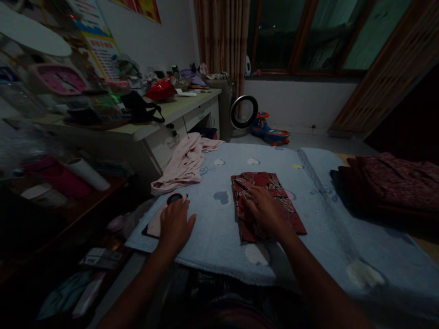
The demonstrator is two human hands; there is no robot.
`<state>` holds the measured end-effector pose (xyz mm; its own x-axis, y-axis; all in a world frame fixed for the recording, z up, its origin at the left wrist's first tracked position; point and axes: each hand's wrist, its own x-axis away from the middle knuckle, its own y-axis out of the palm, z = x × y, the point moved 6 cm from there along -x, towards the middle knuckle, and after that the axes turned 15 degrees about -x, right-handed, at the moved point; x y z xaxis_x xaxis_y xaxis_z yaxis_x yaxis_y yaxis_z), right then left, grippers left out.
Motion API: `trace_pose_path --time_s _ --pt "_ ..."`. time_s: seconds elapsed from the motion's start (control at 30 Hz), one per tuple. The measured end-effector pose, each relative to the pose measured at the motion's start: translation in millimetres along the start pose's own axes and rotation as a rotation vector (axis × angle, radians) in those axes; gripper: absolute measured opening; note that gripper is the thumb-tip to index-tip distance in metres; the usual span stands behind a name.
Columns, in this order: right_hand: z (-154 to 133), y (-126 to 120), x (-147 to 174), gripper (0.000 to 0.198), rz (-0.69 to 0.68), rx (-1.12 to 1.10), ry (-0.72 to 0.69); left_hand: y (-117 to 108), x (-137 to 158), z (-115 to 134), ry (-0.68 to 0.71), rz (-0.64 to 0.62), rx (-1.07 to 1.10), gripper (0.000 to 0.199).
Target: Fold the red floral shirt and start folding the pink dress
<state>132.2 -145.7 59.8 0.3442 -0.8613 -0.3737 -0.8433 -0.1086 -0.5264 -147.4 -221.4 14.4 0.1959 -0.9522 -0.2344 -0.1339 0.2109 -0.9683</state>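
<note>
On the light blue bedspread point(219, 233) lies a folded red garment point(291, 214) with a dark and pale floral pattern. My right hand point(265, 208) rests over its middle, fingers stretched out and thumb apart, with a small bunch of cloth below the fingertips. My left hand point(176, 224) is open, its fingers reaching over a phone in a pale pink case point(156, 224) with a dark round part at its top. The hand covers some of the phone, so I cannot tell how firmly it touches. Beyond it, a crumpled pale pink cloth point(185, 160) hangs over the bed's left edge.
Dark folded clothes point(394, 187) are stacked at the right. A cluttered desk point(144, 130) stands at the left, with a pink clock point(60, 78) on it. Behind the bed are a washing machine with its round door point(244, 112) swung out and a blue ride-on toy point(269, 130).
</note>
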Motion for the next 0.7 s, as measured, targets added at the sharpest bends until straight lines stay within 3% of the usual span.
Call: trace_pose_path --time_s 0.1,0.23,0.43,0.7 --pt "3.9 21.2 -6.9 0.030 -0.037 0.018 -0.042 3.7 1.9 -36.9 -0.120 -0.016 -0.180 0.052" --pt "2.5 44.0 -3.1 0.027 -0.041 0.037 -0.072 15.3 4.3 -60.1 -0.149 -0.155 -0.228 0.060" --pt "-26.5 75.6 12.4 0.027 -0.078 -0.019 -0.153 25.6 -1.4 -70.1 -0.133 -0.193 -0.170 0.065" --pt "-52.9 118.4 28.5 0.028 -0.260 -0.206 -0.143 13.8 -8.5 -71.4 -0.121 -0.255 -0.042 0.061"
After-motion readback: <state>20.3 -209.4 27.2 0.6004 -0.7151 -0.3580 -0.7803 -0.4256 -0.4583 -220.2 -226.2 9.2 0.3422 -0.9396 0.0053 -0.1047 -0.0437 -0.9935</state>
